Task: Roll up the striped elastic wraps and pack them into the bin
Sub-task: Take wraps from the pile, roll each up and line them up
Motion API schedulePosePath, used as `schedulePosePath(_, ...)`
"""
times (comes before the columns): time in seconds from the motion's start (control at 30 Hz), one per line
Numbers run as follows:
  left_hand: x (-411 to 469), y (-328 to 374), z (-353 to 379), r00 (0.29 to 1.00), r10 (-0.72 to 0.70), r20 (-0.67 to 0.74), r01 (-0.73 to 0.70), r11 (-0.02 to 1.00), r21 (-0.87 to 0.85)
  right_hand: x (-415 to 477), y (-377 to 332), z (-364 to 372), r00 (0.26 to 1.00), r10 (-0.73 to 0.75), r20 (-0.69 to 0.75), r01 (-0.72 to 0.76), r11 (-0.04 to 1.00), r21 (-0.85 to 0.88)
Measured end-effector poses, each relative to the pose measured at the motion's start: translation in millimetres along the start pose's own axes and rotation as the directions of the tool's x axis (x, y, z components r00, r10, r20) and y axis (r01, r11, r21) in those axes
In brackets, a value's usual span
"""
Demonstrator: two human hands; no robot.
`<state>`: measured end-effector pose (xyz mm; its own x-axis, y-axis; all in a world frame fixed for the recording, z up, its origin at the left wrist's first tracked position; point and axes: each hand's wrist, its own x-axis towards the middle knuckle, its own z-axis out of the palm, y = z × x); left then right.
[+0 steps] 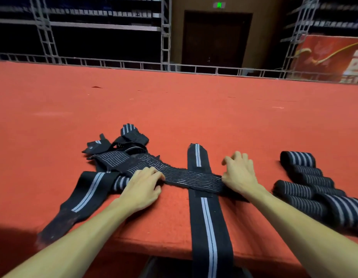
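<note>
A black wrap with thin white stripes (192, 180) lies stretched left to right across the red table (174, 109). My left hand (143, 187) grips its middle part with curled fingers. My right hand (239, 173) rests on its right end, fingers arched and spread, fingertips on the cloth beyond it. Underneath, a long black wrap with one wide white stripe (207, 213) runs toward me and hangs over the table's front edge. Several rolled wraps (308, 189) lie bunched at the right. No bin is in view.
Another flat wide-striped wrap (87, 194) lies at the left, slanting to the front edge. A loose pile of unrolled wraps (126, 144) sits behind my left hand. Metal truss racks (164, 37) and a dark door (216, 39) stand beyond the table.
</note>
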<state>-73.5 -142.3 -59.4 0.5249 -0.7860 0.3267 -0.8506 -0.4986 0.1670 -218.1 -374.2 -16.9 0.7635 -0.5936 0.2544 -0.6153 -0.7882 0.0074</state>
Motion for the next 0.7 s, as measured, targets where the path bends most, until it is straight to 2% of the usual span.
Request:
schedulePosePath(0.07, -1.7, -14.2, -3.7, 0.997, 0.055, -0.045, -0.054, 0.998, 0.017, 10.3, -26.0, 5.9, 0.989, -0.140, 0.037, 0.129, 0.970, 0.207)
schedulePosePath(0.13, -2.8, -25.0, -9.2, 0.987, 0.135, -0.092, -0.127, 0.988, 0.089, 18.1, -57.4, 9.9, 0.958, -0.276, 0.081, 0.223, 0.891, 0.396)
schedulePosePath(0.23, -4.0, -44.7, -15.4, 0.964, 0.209, -0.164, -0.187, 0.972, 0.143, 29.6, -108.7, 9.7, 0.923, -0.384, 0.038, 0.308, 0.792, 0.527)
schedulePosePath(0.3, -6.4, -56.3, -17.5, 0.954, 0.211, -0.215, -0.186, 0.974, 0.129, 39.3, -140.9, 8.3, 0.916, -0.401, 0.027, 0.308, 0.744, 0.593)
schedulePosePath(0.37, -10.3, -64.4, -13.6, 0.944, 0.196, -0.265, -0.172, 0.979, 0.110, 51.1, -166.3, 12.1, 0.919, -0.380, 0.107, 0.220, 0.718, 0.660)
schedulePosePath(0.43, -12.4, -67.8, -4.0, 0.936, 0.197, -0.290, -0.172, 0.979, 0.109, 62.0, -182.6, 20.9, 0.916, -0.329, 0.228, 0.091, 0.727, 0.681)
schedulePosePath(0.5, -11.2, -70.2, 2.8, 0.933, 0.184, -0.308, -0.164, 0.982, 0.089, 69.9, -190.7, 32.0, 0.918, -0.280, 0.281, 0.035, 0.761, 0.647)
schedulePosePath(0.7, -8.8, -71.7, 3.2, 0.943, 0.130, -0.305, -0.123, 0.992, 0.040, 67.4, -170.3, 27.7, 0.965, -0.243, 0.102, 0.139, 0.799, 0.585)
